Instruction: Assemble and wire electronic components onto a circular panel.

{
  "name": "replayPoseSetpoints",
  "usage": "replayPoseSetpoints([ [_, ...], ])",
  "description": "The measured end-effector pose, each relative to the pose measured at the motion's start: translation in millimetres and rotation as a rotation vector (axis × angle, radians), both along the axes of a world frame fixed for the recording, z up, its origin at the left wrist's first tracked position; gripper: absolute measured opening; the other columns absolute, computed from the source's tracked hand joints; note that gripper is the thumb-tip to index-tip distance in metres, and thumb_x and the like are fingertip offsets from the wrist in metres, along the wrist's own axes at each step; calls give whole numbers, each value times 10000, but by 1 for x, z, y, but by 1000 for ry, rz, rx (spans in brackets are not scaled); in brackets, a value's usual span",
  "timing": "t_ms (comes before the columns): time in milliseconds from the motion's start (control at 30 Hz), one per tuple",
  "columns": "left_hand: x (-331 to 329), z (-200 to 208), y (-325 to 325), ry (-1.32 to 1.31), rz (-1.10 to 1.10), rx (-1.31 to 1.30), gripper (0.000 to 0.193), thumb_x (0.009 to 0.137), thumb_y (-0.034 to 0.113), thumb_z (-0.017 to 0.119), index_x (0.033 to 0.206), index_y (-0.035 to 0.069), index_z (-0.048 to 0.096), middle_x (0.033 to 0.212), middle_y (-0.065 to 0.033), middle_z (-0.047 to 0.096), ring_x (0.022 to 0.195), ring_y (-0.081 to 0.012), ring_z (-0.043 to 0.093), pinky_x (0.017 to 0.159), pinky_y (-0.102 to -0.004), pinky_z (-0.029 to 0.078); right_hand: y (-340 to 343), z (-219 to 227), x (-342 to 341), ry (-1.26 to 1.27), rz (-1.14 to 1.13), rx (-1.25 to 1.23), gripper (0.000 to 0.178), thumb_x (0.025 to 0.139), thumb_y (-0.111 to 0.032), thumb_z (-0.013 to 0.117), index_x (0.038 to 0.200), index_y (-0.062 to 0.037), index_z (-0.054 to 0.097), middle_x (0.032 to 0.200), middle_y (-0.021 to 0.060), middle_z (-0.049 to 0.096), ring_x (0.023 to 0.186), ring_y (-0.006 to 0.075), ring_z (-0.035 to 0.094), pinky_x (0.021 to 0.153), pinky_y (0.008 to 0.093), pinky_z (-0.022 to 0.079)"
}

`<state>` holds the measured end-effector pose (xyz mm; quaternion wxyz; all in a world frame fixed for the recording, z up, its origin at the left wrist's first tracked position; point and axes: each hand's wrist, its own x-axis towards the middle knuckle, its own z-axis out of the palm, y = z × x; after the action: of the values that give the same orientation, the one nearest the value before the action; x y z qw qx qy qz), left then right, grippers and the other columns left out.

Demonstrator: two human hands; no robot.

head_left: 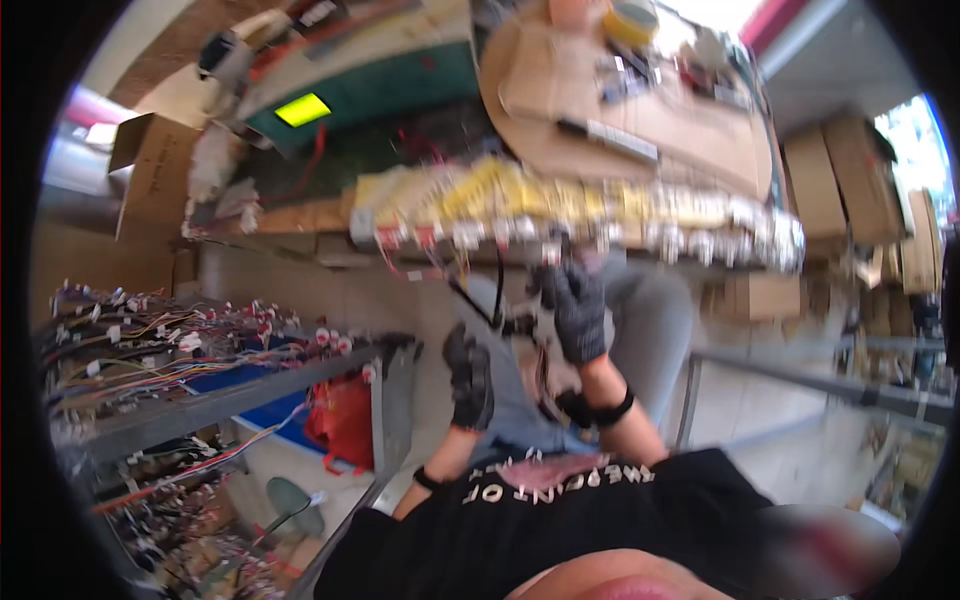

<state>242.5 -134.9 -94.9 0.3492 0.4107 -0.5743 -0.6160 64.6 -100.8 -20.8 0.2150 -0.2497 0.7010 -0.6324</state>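
Grey rack (pixel 150 425) of wires (pixel 180 340) near left hand (pixel 468 380)

The right hand (pixel 581 310) was by the worktop (pixel 300 217), the left hand (pixel 468 378) nearer; wires (pixel 185 335) lay on a rack (pixel 225 400) at left.

It appears to be a wiring workshop: many coloured wires (pixel 190 340) lie on a metal rack (pixel 200 410), white connectors (pixel 672 240) line the table (pixel 295 216), and cardboard boxes (pixel 157 180) stand at both sides.
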Motion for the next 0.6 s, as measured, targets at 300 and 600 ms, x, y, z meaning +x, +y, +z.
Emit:
replayPoseSetpoints([
  [300,28,-14,-45,-77,108,277,448,872,143,407,1312,75,353,1203,-65,418,1022,-184,475,836,-295,405,-14,8,-3,-225,-3,-162,266,920,-228,488,896,-14,644,669,18,613,536,37,462,492,182,360],
  [600,80,-47,-40,-118,161,278,461,898,323,427,1306,110,397,1246,-47,476,1080,-209,517,808,-352,437,-8,7,0,-178,-73,-129,264,925,-231,474,895,-21,632,685,18,610,560,39,479,509,184,373],
])
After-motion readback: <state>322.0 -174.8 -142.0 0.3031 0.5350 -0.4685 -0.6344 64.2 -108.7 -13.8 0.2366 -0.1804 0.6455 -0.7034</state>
